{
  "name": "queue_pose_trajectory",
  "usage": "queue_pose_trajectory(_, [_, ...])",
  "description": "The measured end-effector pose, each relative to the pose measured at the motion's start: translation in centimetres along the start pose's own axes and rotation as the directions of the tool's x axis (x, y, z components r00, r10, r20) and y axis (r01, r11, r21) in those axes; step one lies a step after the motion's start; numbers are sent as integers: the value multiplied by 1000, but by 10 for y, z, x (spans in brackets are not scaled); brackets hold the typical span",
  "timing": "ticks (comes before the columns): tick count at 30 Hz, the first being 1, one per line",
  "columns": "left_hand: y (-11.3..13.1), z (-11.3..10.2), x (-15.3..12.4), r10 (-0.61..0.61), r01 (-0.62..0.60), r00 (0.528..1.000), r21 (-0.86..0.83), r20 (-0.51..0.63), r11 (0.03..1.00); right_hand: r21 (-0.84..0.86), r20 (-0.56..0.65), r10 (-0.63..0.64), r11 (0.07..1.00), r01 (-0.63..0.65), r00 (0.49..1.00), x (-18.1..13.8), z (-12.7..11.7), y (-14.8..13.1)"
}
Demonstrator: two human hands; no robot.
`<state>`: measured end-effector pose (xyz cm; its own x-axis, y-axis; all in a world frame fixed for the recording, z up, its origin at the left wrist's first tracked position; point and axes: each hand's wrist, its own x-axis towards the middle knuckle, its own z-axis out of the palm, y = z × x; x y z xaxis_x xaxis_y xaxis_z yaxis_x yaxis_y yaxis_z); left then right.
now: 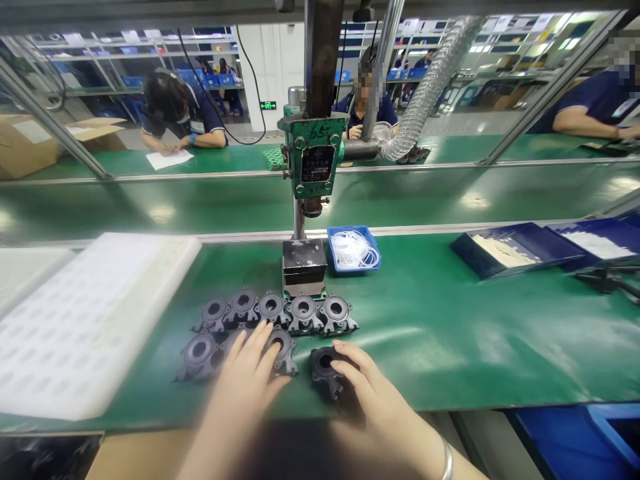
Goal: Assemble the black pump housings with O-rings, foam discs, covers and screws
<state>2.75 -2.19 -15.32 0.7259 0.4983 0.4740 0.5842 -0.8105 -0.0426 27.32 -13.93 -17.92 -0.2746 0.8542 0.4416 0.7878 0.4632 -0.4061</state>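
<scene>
My right hand (373, 393) has its fingers and thumb around a black round housing (324, 363) with a central hole, close to the bench's front edge. My left hand (250, 373) reaches over the front row of similar parts, fingers stretched out, partly covering a middle housing (235, 341). Its fingertips lie at or just above a housing (281, 347) at the row's right end; whether they touch is unclear. Behind them stands a second row of housings, ending at the right with one housing (336, 310).
A green press (316, 157) stands over a black block (304, 260). Beside it is a blue bin (354, 267) of white rings. White foam trays (100, 320) lie left, dark blue trays (500, 250) right. Several people sit beyond the conveyor (225, 207).
</scene>
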Motion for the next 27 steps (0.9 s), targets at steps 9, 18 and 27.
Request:
queue_pose_trajectory(9, [-7, 0, 3, 70, -71, 996, 11, 60, 997, -152, 57, -32, 987, 41, 998, -6, 2, 0])
queue_pose_trajectory(18, [-17, 25, -7, 65, -65, 998, -85, -4, 994, -326, -55, -72, 944, 50, 996, 26, 16, 2])
queue_pose_trajectory(27, [-19, 1, 5, 43, -16, 977, -130, 208, 991, -320, 15, -140, 937, 138, 990, 49, 20, 14])
